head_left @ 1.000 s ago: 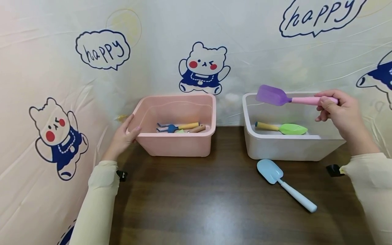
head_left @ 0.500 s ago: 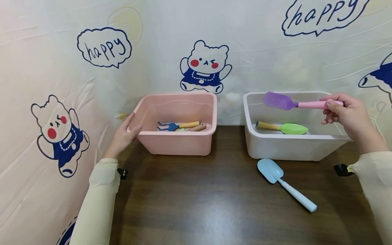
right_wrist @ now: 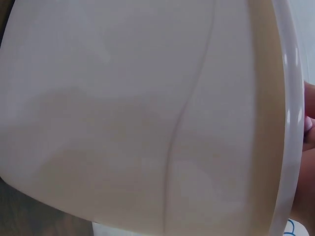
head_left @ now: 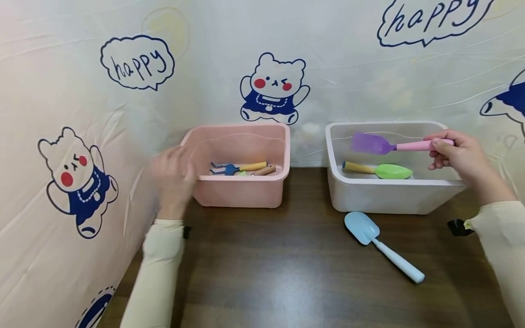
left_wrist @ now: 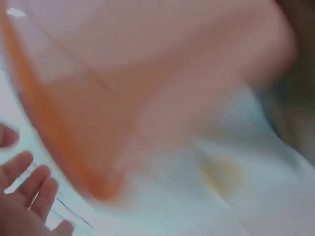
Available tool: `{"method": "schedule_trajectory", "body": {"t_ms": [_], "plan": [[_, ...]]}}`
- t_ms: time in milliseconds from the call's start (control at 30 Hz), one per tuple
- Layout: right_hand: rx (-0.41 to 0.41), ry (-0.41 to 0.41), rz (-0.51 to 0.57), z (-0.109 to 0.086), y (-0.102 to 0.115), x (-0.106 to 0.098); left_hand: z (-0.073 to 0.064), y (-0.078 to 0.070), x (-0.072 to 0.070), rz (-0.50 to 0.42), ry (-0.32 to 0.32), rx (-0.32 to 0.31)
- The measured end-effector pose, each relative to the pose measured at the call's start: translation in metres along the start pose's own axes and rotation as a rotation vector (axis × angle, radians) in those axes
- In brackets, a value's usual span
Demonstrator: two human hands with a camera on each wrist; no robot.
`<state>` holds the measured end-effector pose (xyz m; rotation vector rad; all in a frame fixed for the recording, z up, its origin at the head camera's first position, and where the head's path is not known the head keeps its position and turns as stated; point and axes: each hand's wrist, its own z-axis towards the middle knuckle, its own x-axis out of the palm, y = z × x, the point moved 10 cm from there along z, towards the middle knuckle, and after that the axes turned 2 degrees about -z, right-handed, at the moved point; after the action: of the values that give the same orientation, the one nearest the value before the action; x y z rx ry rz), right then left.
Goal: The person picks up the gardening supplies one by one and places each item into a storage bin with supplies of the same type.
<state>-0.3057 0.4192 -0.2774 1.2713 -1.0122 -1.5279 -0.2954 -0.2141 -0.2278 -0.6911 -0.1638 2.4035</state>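
Note:
My right hand (head_left: 463,155) pinches the pink handle of a toy shovel with a purple blade (head_left: 371,144), held level above the white bin (head_left: 379,198). In the right wrist view, the bin's outer wall (right_wrist: 98,123) hides the shovel and most of the hand. My left hand (head_left: 174,182), blurred, is at the left end of the pink bin (head_left: 239,195). Its fingers (left_wrist: 43,196) are loosely spread beside the rim in the left wrist view, holding nothing. Inside the white bin lies a green trowel (head_left: 393,171) with a yellow handle.
A light blue trowel (head_left: 362,228) lies on the brown table (head_left: 262,269) in front of the white bin. The pink bin contains a blue hand fork (head_left: 229,170) and a brown-handled tool (head_left: 264,171). A printed cloth (head_left: 205,82) hangs close behind both bins.
My left hand has left its grip on the pink bin's edge and moved right across its rim. The shovel first shifted right, then slightly back left and lower over the white bin.

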Motion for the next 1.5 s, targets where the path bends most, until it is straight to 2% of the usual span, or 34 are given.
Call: {"method": "schedule_trajectory", "body": {"t_ms": [33, 67, 133, 167, 233, 333, 400, 467, 500, 567, 700, 933, 1167, 1367, 1500], "plan": [[0.001, 0.0, -0.004, 0.0, 0.0, -0.001, 0.002, -0.025, 0.004, -0.028, -0.06, 0.061], [0.004, -0.004, -0.023, 0.001, 0.0, -0.003, 0.003, -0.051, 0.013, -0.068, -0.082, 0.109], [0.013, -0.009, -0.066, 0.001, 0.001, -0.005, 0.006, -0.099, 0.038, -0.174, -0.033, 0.157], [0.018, -0.01, -0.094, 0.001, 0.001, -0.006, 0.007, -0.121, 0.053, -0.235, 0.029, 0.153], [0.023, -0.004, -0.12, 0.003, 0.002, -0.005, 0.006, -0.158, 0.09, -0.343, 0.211, 0.116], [0.019, 0.007, -0.147, 0.005, 0.005, -0.003, -0.005, -0.199, 0.149, -0.448, 0.551, 0.02], [0.022, 0.012, -0.165, 0.004, 0.005, -0.004, -0.019, -0.219, 0.185, -0.455, 0.758, -0.029], [0.035, 0.017, -0.187, 0.003, 0.004, -0.006, -0.032, -0.232, 0.214, -0.418, 0.897, -0.048], [0.044, 0.022, -0.201, 0.002, 0.003, -0.007, -0.038, -0.237, 0.226, -0.384, 0.942, -0.046], [0.065, 0.038, -0.223, 0.001, 0.0, -0.008, -0.046, -0.243, 0.242, -0.323, 0.99, -0.042], [0.089, 0.066, -0.246, -0.001, -0.004, -0.009, -0.051, -0.246, 0.259, -0.208, 0.99, -0.042], [0.069, 0.094, -0.312, -0.002, -0.005, -0.006, -0.051, -0.246, 0.26, -0.097, 0.969, -0.063], [0.07, 0.157, -0.409, 0.0, -0.005, 0.007, -0.048, -0.249, 0.256, -0.006, 0.952, -0.045], [0.111, 0.237, -0.461, 0.0, -0.012, 0.02, -0.048, -0.251, 0.255, 0.017, 0.975, -0.056], [0.102, 0.309, -0.501, 0.001, -0.016, 0.033, -0.048, -0.25, 0.255, 0.015, 0.993, -0.07]]}}
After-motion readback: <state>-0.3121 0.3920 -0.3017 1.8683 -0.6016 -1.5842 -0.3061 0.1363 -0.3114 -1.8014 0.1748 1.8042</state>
